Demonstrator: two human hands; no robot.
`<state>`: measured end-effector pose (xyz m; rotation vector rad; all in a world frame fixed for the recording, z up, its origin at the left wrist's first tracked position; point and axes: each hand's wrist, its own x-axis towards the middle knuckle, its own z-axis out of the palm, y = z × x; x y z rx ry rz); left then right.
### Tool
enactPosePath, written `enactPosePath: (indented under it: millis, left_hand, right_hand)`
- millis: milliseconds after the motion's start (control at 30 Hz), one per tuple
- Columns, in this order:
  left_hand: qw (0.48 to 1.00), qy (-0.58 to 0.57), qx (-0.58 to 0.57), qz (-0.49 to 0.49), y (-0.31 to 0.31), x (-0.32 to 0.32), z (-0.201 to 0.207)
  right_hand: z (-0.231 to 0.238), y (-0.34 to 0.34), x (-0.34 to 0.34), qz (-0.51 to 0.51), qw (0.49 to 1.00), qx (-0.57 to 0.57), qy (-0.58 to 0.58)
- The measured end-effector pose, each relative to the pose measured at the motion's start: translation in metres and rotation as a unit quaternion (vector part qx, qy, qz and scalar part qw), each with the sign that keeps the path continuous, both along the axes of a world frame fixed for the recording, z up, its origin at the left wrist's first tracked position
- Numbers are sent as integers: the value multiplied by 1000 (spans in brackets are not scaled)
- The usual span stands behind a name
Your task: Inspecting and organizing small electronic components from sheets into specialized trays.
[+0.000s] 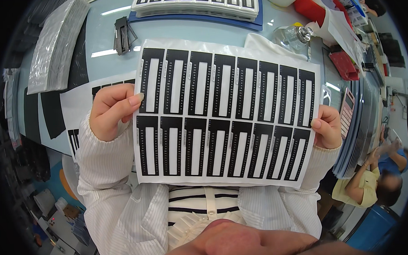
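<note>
A white sheet [205, 120] printed with two rows of black frame-shaped labels is held up in front of me, tilted slightly. My left hand [112, 112] pinches its left edge between thumb and fingers. At the opposite edge, my right hand [327, 126] is closed on the sheet in the same way. Another printed sheet [77, 102] lies on the table behind my left hand, partly covered by my arm and the held sheet. Beyond the held sheet rests a stack of similar label sheets [195, 10] on a blue board [253, 25].
Loose black strips [122, 37] lie at the back left, beside a stack of plastic-wrapped sheets [57, 45]. A glass bottle with a metal top [292, 36] stands back right. Rightward are a red container [309, 9], a pink calculator [347, 108] and other people [365, 180].
</note>
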<state>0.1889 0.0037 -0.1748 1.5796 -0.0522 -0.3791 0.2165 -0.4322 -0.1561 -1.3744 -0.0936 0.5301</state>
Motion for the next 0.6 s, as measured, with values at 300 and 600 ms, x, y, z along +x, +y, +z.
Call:
enactPosePath:
  millis: [300, 600]
  left_hand:
    - [1000, -2, 12, -9, 0, 1, 0]
    - [1000, -4, 29, -6, 0, 1, 2]
  right_hand:
    - [-2, -3, 0, 2, 1000, 8, 0]
    - [-1, -2, 0, -3, 1000, -1, -4]
